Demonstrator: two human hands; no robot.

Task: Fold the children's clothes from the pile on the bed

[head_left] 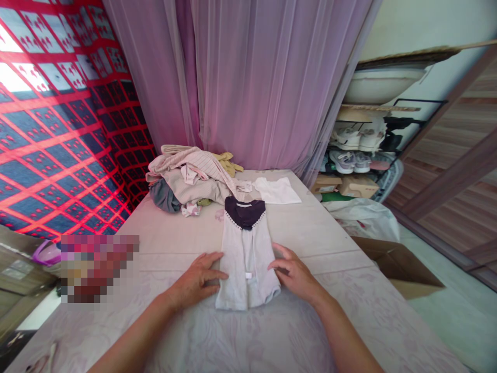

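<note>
On the sheet (217,342) | garment (233,261), tag (248,275) illegible | both hands (200,280) (298,275) part-open, touching its sides

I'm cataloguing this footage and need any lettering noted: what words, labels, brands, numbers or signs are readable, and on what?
No text can be read with certainty.
White tag on the pale garment: too small to read.
Whitish label on the left-hand box: too blurred.
Marks on the two shelf-side cartons: too small and blurred.
</note>
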